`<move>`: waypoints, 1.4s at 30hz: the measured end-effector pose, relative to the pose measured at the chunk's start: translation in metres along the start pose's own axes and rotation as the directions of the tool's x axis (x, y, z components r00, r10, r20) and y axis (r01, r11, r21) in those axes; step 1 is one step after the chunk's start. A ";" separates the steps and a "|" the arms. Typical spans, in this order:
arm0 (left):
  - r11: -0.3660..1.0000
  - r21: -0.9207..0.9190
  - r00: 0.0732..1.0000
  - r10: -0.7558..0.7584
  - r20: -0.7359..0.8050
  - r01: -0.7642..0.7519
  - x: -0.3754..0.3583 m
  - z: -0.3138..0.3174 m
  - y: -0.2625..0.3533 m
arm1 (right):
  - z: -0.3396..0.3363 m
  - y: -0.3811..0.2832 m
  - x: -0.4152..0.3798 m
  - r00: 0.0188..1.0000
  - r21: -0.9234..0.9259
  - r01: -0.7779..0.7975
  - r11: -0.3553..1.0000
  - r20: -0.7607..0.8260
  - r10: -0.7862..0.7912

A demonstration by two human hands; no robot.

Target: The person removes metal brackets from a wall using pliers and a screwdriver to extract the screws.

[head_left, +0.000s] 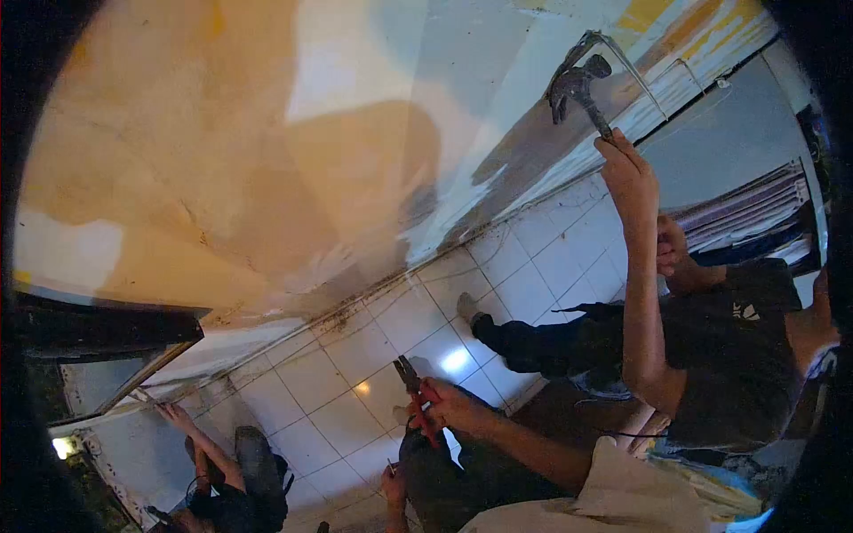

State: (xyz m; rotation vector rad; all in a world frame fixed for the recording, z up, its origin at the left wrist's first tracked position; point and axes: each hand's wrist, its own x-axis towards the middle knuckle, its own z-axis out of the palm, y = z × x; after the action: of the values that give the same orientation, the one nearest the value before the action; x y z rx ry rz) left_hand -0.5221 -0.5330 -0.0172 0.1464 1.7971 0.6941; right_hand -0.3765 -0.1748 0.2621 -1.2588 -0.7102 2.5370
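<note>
In the lower middle, my right hand (pixel 453 409) is wrapped around the red handles of a pair of pliers (pixel 411 377). The dark jaws point up and to the left, above the tiled floor. My left hand (pixel 393 487) is closed lower down, beside my dark trousers (pixel 462 484). A thin, light-coloured piece sticks up from its fingers, too small to name. At the upper right, a co-worker's raised hand (pixel 627 164) grips a claw hammer (pixel 577 89) close to the painted wall (pixel 355 80). Thin cable or wire (pixel 635 75) runs along the wall near the hammer head.
Another person's hand (pixel 176 416) reaches to a framed opening (pixel 151 377) at the lower left. The hammer holder's dark shirt (pixel 729 346) and leg fill the right. White floor tiles (pixel 342 409) meet the wall's base. Striped cloth (pixel 746 213) hangs at the far right.
</note>
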 end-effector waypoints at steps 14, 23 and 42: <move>0.960 -0.275 0.997 0.062 0.052 -0.045 -0.042 0.041 0.149 | -0.007 -0.014 0.003 0.999 -0.111 0.023 0.994 -0.036 -0.027; 0.782 -0.612 0.952 0.265 0.153 -0.120 -0.065 0.082 0.318 | -0.006 0.002 0.011 0.999 -0.231 0.033 0.972 0.007 -0.032; 0.784 -0.611 0.935 0.288 0.207 -0.106 -0.067 0.101 0.329 | -0.005 -0.001 0.006 0.998 -0.192 0.043 0.980 -0.039 -0.052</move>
State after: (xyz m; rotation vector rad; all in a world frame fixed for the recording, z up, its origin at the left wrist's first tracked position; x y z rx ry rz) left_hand -0.4861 -0.2546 0.1925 0.0122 1.2194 1.2927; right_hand -0.3767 -0.1697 0.2559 -1.3345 -0.9821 2.4428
